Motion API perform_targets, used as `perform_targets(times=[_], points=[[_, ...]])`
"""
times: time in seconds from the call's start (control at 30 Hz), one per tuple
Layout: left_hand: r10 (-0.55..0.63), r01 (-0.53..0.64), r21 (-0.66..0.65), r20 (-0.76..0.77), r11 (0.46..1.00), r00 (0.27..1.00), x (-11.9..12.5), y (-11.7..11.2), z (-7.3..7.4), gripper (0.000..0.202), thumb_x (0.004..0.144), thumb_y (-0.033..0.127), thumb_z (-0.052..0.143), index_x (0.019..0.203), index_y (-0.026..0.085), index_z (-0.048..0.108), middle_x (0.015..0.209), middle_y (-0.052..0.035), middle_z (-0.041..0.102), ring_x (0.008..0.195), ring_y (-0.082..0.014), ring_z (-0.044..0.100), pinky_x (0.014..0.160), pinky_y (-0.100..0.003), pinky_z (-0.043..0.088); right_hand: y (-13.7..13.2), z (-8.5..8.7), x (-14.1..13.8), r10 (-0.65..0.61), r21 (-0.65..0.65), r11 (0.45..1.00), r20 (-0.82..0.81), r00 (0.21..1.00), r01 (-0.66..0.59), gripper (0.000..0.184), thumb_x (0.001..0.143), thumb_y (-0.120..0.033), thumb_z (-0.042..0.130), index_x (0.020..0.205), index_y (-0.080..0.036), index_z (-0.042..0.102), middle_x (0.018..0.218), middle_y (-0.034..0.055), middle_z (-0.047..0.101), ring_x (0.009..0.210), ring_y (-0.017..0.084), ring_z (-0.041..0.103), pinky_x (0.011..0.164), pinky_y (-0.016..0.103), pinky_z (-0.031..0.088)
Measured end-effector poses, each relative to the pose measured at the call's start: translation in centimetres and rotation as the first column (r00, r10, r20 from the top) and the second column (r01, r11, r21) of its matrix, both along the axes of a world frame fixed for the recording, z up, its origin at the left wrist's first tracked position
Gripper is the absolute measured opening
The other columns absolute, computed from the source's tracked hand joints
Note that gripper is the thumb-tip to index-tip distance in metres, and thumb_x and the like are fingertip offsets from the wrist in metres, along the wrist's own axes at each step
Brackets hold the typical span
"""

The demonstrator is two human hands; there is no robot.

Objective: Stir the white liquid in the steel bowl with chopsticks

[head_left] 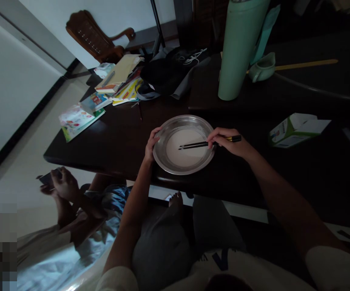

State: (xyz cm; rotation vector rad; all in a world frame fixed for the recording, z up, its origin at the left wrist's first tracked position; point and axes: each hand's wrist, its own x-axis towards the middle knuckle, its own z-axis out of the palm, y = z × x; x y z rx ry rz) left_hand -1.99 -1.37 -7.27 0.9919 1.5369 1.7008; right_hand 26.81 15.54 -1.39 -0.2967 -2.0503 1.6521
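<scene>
A wide metal bowl [183,169] rests near the front edge of the dark table, with a flat layer of whitish mixture [181,157] in its bottom. My left hand [152,145] is closed on the bowl's left rim, fingers on the outer wall and edge. Over the right rim, my right hand [228,141] grips a pair of black chopsticks [194,144] with gold-coloured bands near the thick ends. Their tips point left over the middle of the mixture, slightly apart. I cannot tell whether the tips touch it.
Books and papers [123,87] lie at the back left beside a black bag [165,76]. A tall green flask [240,48], a small green pitcher [263,68] and an opened carton [298,130] stand to the right. At left, another person's hands [62,184] hold a phone.
</scene>
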Motion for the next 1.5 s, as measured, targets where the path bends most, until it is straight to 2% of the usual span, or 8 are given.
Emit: perform_targets(times=[0.17, 0.4, 0.67, 0.77, 0.9, 1.03, 1.23, 1.5], points=[[-0.004, 0.003, -0.009, -0.020, 1.000, 1.000, -0.02, -0.01, -0.06, 0.042, 0.083, 0.049, 0.064, 0.119, 0.027, 0.062, 0.125, -0.0048, 0.063, 0.118, -0.0291, 0.059, 0.100, -0.041, 0.048, 0.33, 0.11, 0.28, -0.050, -0.064, 0.997, -0.028, 0.998, 0.048, 0.017, 0.088, -0.017, 0.054, 0.081, -0.019, 0.069, 0.059, -0.0009, 0.067, 0.056, 0.012, 0.061, 0.051, 0.025, 0.041], [-0.011, 0.010, -0.005, -0.035, 1.000, 0.999, -0.19, 0.00, -0.24, 0.043, 0.082, 0.051, 0.064, 0.119, 0.029, 0.062, 0.126, -0.0043, 0.062, 0.119, -0.0291, 0.059, 0.101, -0.042, 0.047, -0.13, -0.01, -0.04, 0.015, 0.003, 1.000, -0.012, 1.000, -0.015, 0.017, 0.090, -0.018, 0.054, 0.086, -0.021, 0.071, 0.073, 0.0006, 0.073, 0.072, 0.014, 0.069, 0.068, 0.029, 0.051], [-0.005, 0.005, -0.008, -0.022, 1.000, 1.000, -0.21, 0.00, -0.20, 0.044, 0.081, 0.050, 0.064, 0.119, 0.029, 0.062, 0.125, -0.0042, 0.064, 0.116, -0.0287, 0.060, 0.098, -0.042, 0.049, 0.28, -0.01, 0.41, -0.038, -0.028, 0.999, -0.057, 0.998, 0.036, 0.020, 0.088, -0.014, 0.051, 0.080, -0.020, 0.068, 0.057, -0.0025, 0.064, 0.055, 0.012, 0.061, 0.054, 0.028, 0.045], [0.000, 0.000, 0.000, -0.012, 1.000, 1.000, -0.30, -0.01, -0.43, 0.043, 0.081, 0.049, 0.064, 0.119, 0.028, 0.063, 0.126, -0.0041, 0.063, 0.116, -0.0282, 0.060, 0.099, -0.041, 0.049, 0.03, -0.12, 0.14, 0.012, -0.008, 1.000, -0.042, 0.999, -0.013, 0.018, 0.090, -0.017, 0.053, 0.083, -0.020, 0.069, 0.065, -0.0007, 0.069, 0.064, 0.013, 0.066, 0.063, 0.029, 0.050], [-0.008, 0.008, -0.012, -0.007, 1.000, 1.000, -0.35, -0.06, -0.51, 0.041, 0.083, 0.046, 0.064, 0.120, 0.029, 0.062, 0.124, -0.0038, 0.063, 0.115, -0.0283, 0.061, 0.099, -0.040, 0.048, 0.14, 0.06, 0.11, -0.043, 0.011, 0.999, -0.025, 0.999, 0.043, 0.019, 0.091, -0.016, 0.052, 0.084, -0.020, 0.070, 0.070, 0.0003, 0.071, 0.069, 0.014, 0.068, 0.070, 0.030, 0.052], [0.003, -0.003, -0.009, -0.006, 1.000, 1.000, -0.23, -0.08, -0.29, 0.042, 0.082, 0.046, 0.065, 0.120, 0.028, 0.063, 0.126, -0.0035, 0.062, 0.118, -0.0278, 0.059, 0.102, -0.039, 0.046, 0.34, 0.24, 0.40, -0.076, -0.002, 0.997, -0.063, 0.995, 0.076, 0.021, 0.089, -0.011, 0.051, 0.081, -0.020, 0.069, 0.061, -0.0019, 0.067, 0.062, 0.013, 0.065, 0.066, 0.030, 0.051], [-0.001, 0.001, -0.005, -0.016, 1.000, 1.000, -0.16, -0.03, -0.10, 0.045, 0.080, 0.049, 0.066, 0.119, 0.026, 0.063, 0.127, -0.0038, 0.062, 0.118, -0.0276, 0.058, 0.101, -0.038, 0.046, -0.01, 0.01, 0.12, 0.033, -0.011, 0.999, -0.047, 0.998, -0.033, 0.019, 0.090, -0.013, 0.052, 0.083, -0.019, 0.069, 0.065, -0.0005, 0.070, 0.064, 0.013, 0.066, 0.063, 0.027, 0.051], [0.005, -0.005, -0.008, -0.046, 1.000, 0.999, -0.17, -0.03, -0.30, 0.042, 0.083, 0.048, 0.064, 0.120, 0.029, 0.063, 0.126, -0.0032, 0.064, 0.115, -0.0269, 0.061, 0.100, -0.040, 0.048, 0.20, 0.22, 0.30, -0.030, -0.010, 0.999, -0.042, 0.999, 0.030, 0.020, 0.089, -0.012, 0.051, 0.083, -0.020, 0.069, 0.064, -0.0008, 0.068, 0.064, 0.014, 0.066, 0.063, 0.029, 0.052]])
